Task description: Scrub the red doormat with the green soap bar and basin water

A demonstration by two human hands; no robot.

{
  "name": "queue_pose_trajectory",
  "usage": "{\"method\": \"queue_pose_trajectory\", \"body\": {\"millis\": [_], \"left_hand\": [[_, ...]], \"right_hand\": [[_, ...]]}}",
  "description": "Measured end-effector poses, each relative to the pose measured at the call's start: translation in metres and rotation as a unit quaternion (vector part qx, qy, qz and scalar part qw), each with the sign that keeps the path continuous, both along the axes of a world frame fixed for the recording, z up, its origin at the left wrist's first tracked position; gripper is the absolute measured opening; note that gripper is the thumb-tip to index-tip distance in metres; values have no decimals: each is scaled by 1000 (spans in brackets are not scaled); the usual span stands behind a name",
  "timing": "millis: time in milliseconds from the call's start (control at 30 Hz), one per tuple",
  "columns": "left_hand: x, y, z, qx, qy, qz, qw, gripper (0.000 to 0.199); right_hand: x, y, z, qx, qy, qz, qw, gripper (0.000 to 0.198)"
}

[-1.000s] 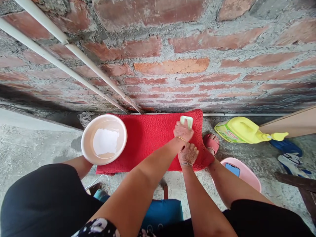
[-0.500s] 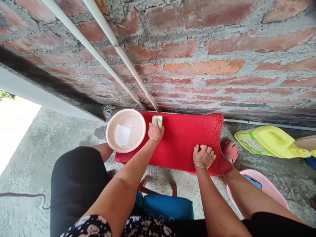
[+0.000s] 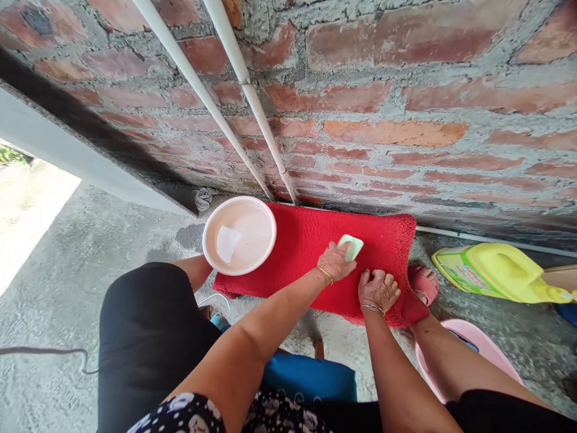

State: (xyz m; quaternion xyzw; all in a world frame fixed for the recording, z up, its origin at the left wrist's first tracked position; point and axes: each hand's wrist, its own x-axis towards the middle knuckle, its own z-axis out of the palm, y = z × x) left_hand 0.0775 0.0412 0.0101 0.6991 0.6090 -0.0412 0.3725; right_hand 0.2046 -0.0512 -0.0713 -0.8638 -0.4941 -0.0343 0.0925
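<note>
A red mat [image 3: 297,252] with a shaggy edge lies spread over a low surface by the wall. My left hand [image 3: 336,262] is closed on a pale green scrub brush [image 3: 353,248], a flat rounded block pressed to the mat. Its underside is hidden. Close by on the right, my right hand [image 3: 378,290] grips the mat with bent fingers near its right end. A pale pink basin [image 3: 207,237] of water stands on the left end of the mat, with a bright reflection in the water.
A brick wall [image 3: 433,132] with two white pipes [image 3: 261,120] rises behind the mat. On the floor at right are a yellow jug [image 3: 496,270] lying on its side and a pink tub [image 3: 491,361] with a phone inside. A blue cushioned seat [image 3: 311,376] is below me.
My left hand has slid the scrub brush rightward across the mat, from beside the basin to near my right hand. My right hand keeps its place on the mat. The camera view has shifted slightly.
</note>
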Motion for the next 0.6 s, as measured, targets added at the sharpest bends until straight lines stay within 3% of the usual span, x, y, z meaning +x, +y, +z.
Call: {"method": "queue_pose_trajectory", "body": {"millis": [67,167,233,300,400,500,567,600], "left_hand": [[-22,13,3,41,32,102,993,64],[-64,46,4,80,113,258,956,64],[-79,65,2,82,144,321,933,64],[-76,73,-1,72,159,345,922,65],[-41,60,-6,76,165,287,940,64],[2,28,-5,47,99,97,989,69],[16,8,-3,-6,26,-32,999,71],[15,0,-1,-15,-2,-65,998,71]], "right_hand": [[0,0,0,-6,1,0,1000,33],[0,1,1,-8,-3,-1,1000,34],[0,1,1,-4,-9,-2,1000,33],[0,1,1,-1,-15,-1,1000,32],[0,1,1,-1,-20,0,1000,30],[0,1,1,-5,-12,-2,1000,30],[0,1,2,-10,1,-5,1000,30],[0,1,2,-13,7,-6,1000,30]]}}
